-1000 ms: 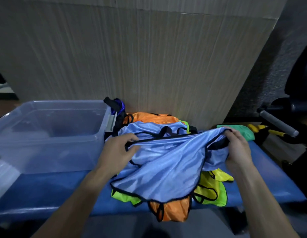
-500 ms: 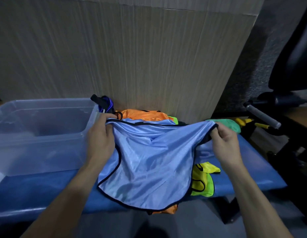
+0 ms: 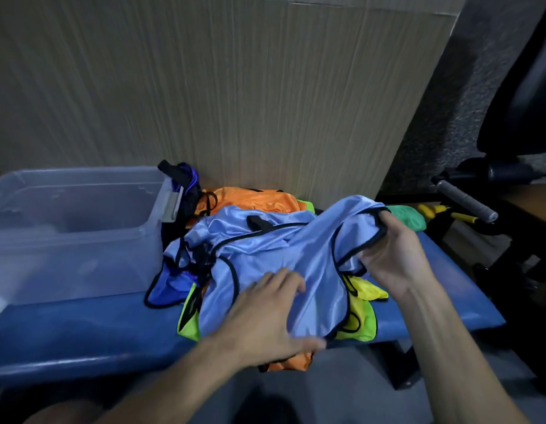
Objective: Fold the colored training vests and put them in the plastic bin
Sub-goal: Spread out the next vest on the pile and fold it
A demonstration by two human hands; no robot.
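Light blue vest [image 3: 274,258] lies atop vest pile [image 3: 360,313] on blue bench [image 3: 82,338]. Your right hand [image 3: 394,255] pinches its black-edged opening; left hand [image 3: 265,316] presses flat, fingers straight. Smooth fabric, align edges before folding; bin [image 3: 161,206] waits left.

Single head view looks forward and down, close over the bench [image 3: 82,338].

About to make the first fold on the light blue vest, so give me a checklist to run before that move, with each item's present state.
1. Right hand grips the light blue vest at its black-trimmed edge: ok.
2. Left hand rests flat on the vest: ok.
3. Vest spread smooth: not ok, bunched over the pile.
4. Vest free of the other vests: cannot tell.
5. Plastic bin open, beside the pile: ok.
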